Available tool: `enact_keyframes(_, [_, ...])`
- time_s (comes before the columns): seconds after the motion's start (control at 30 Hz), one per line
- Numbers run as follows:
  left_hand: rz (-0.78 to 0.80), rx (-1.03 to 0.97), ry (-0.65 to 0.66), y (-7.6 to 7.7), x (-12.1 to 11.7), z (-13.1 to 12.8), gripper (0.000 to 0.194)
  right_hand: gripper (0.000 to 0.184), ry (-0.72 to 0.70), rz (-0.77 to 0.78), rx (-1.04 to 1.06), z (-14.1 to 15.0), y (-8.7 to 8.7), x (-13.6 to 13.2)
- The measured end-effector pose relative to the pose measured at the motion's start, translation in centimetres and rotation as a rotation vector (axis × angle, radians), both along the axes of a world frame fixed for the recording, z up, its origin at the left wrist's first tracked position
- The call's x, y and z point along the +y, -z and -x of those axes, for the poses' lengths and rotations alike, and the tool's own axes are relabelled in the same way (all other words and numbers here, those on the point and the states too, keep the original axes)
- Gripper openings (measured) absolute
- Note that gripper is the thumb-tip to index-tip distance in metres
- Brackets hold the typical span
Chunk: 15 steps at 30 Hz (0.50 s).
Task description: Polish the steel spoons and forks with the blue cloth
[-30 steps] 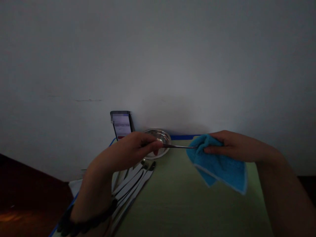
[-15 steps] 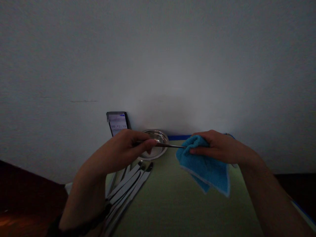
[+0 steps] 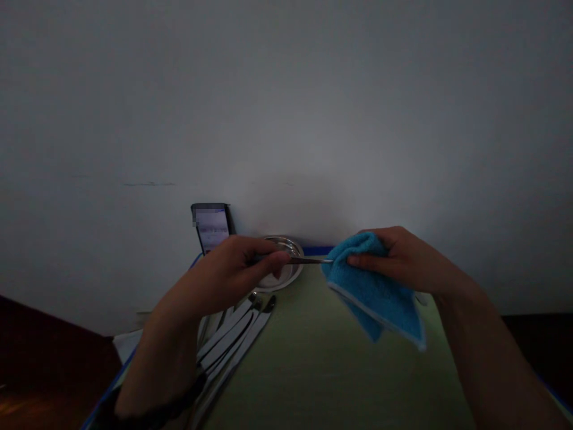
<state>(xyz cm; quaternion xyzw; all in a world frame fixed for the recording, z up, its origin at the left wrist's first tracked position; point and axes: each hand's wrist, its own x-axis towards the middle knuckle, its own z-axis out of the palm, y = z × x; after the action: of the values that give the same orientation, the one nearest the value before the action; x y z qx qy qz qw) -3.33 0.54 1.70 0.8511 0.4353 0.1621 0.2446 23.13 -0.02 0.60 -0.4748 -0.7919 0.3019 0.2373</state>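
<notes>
From where I stood, the left hand (image 3: 250, 269) pinched a thin metal utensil (image 3: 308, 260) above the tabletop (image 3: 322, 358), in front of the metal bowl (image 3: 295, 272). The right hand (image 3: 398, 257) gripped a blue cloth (image 3: 373, 292) wrapped around the utensil's other end.

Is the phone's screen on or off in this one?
On: the phone shows a pale, lit display inside its dark rim, though the writing on it is too blurred to read.

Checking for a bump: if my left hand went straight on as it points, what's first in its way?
Probably the blue, white-edged cloth in your right hand, though depth is hard to judge.
</notes>
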Motion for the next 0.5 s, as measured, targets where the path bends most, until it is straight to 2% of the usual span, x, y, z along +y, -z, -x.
enact_keyframes(0.13, [-0.025,0.015,0.065,-0.5,-0.4,-1.1,0.034,0.031,-0.146,0.066,-0.142,-0.4,-0.7,-0.4])
enact_keyframes(0.3, [-0.051,0.104,0.209,-0.2,-1.1,-3.6,0.034,0.028,-0.387,0.036,-0.251,1.3,-0.8,-1.1])
enact_keyframes(0.4, [-0.091,0.162,0.259,0.3,-1.1,-4.6,0.035,0.029,-0.422,-0.021,-0.3,2.2,-0.6,-1.1])
enact_keyframes(0.5, [-0.098,0.175,0.24,0.4,-0.8,-4.3,0.034,0.028,-0.405,-0.073,-0.28,2.3,-0.3,-0.9])
